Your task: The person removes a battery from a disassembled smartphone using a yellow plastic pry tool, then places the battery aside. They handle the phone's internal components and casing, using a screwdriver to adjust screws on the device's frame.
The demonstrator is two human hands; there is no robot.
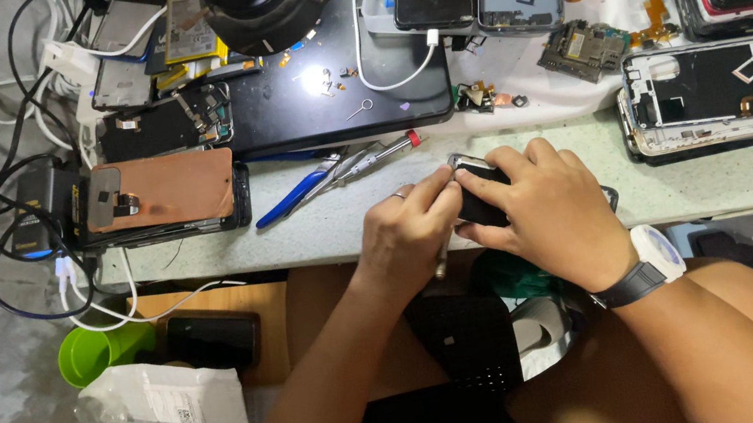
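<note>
Both my hands meet at the front edge of the pale green worktop point(724, 177) over a dark phone point(478, 187) with a silvery rim. My right hand point(542, 205), with a white and black watch on its wrist, covers and grips the phone from the right. My left hand point(409, 237), wearing a ring, pinches a thin metal tool point(441, 257) whose upper end sits at the phone's left edge. Most of the phone is hidden under my fingers.
A blue-handled tweezer point(294, 197) and a red-tipped screwdriver point(378, 155) lie just behind my hands. A copper-backed phone point(162, 193) sits left, an opened phone frame point(728, 93) right, a black mat point(328, 98) and several phone parts behind. Cables hang at left; a green cup point(92, 352) stands below.
</note>
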